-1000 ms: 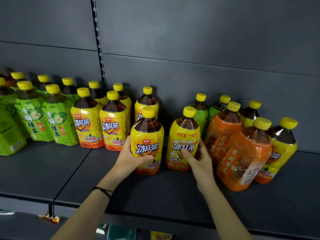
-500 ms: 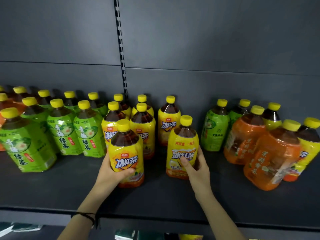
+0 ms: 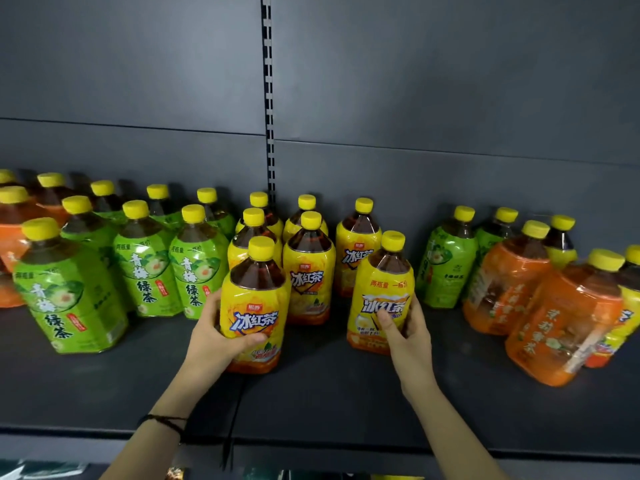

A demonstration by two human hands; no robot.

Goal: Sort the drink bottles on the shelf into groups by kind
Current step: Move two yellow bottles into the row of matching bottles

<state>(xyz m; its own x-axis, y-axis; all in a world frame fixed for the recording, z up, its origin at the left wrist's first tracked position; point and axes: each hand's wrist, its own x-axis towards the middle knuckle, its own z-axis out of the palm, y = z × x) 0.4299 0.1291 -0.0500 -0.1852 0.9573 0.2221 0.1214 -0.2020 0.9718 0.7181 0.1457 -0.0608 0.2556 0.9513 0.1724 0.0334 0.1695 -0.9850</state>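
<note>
Shrink-wrap gleams on left yellow bottle (image 3: pixel 255 306), gripped by left hand (image 3: pixel 213 339), and right yellow bottle (image 3: pixel 379 289), gripped by right hand (image 3: pixel 408 337).

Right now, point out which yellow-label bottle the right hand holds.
The yellow-label bottle standing apart, right of the yellow cluster; the right hand grips its lower label.

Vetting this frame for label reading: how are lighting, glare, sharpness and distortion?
Head view: dim, uneven light, a soft bright patch on the back panel. Head view, centre: the left yellow bottle in the left hand and right yellow bottle in the right hand read sharply. Head view, edges: orange bottles and green bottles lean outward from wide-angle distortion; glare streaks the orange wrap.
</note>
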